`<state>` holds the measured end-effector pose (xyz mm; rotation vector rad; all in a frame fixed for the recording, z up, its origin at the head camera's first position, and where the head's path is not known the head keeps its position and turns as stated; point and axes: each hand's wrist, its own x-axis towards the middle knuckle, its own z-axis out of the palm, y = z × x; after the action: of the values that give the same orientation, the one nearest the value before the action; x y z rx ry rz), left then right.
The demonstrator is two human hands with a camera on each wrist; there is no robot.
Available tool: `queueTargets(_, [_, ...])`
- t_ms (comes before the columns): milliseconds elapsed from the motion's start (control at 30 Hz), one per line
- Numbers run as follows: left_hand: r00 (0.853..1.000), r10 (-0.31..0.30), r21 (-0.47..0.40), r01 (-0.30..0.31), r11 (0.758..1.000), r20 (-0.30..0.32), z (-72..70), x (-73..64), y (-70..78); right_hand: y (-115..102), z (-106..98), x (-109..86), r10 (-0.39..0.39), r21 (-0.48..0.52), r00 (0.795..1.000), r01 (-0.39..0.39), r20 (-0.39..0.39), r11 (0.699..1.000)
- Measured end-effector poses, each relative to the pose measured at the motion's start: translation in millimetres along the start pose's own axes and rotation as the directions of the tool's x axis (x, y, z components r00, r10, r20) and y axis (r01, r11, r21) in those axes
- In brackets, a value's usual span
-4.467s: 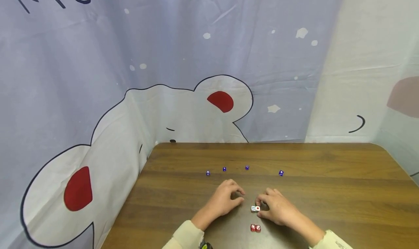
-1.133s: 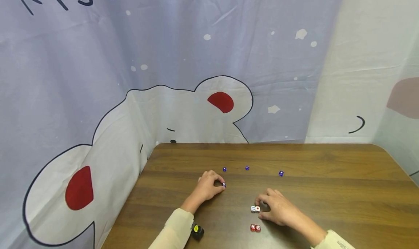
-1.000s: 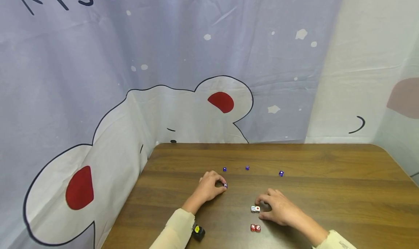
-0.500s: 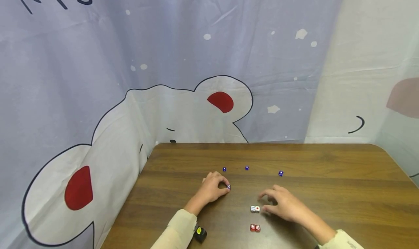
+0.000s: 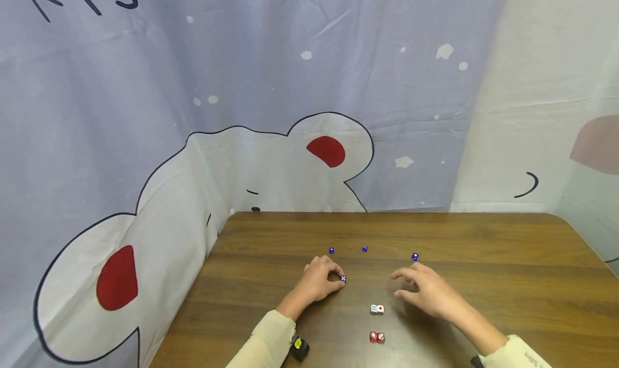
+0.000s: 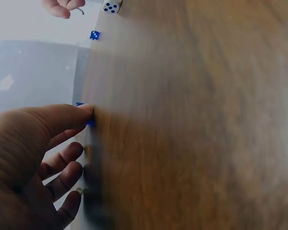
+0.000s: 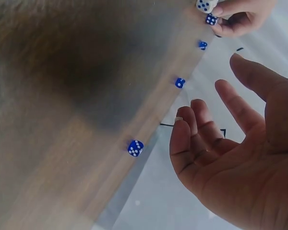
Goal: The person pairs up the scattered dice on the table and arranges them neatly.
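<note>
My left hand pinches a blue die between thumb and index finger, close over the table; in the left wrist view the thumb covers most of that die. My right hand hovers with fingers apart and relaxed, holding nothing. It is nearest to a blue die just beyond its knuckles, which shows large in the right wrist view. Between the hands and nearer to me, two white dice sit side by side. Two red dice form another pair below them.
Two more blue dice, a left one and a middle one, lie farther back on the brown wooden table. A printed curtain hangs along the table's back and left edges. A dark wrist device hangs at the left sleeve.
My left hand has picked the leftmost blue die from the back row and carried it right and toward me. My right hand has left the white dice, moving right and away from me.
</note>
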<state>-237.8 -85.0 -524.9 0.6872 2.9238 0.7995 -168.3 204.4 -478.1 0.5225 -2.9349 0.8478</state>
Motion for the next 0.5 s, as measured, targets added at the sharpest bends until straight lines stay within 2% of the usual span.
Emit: queueTargets(500, [0.999,0.032,0.045,-0.032,0.998,0.001,8.5,3.7,10.7,15,-9,6.0,0.031,-0.025,0.998,-0.032,-0.048,0.999])
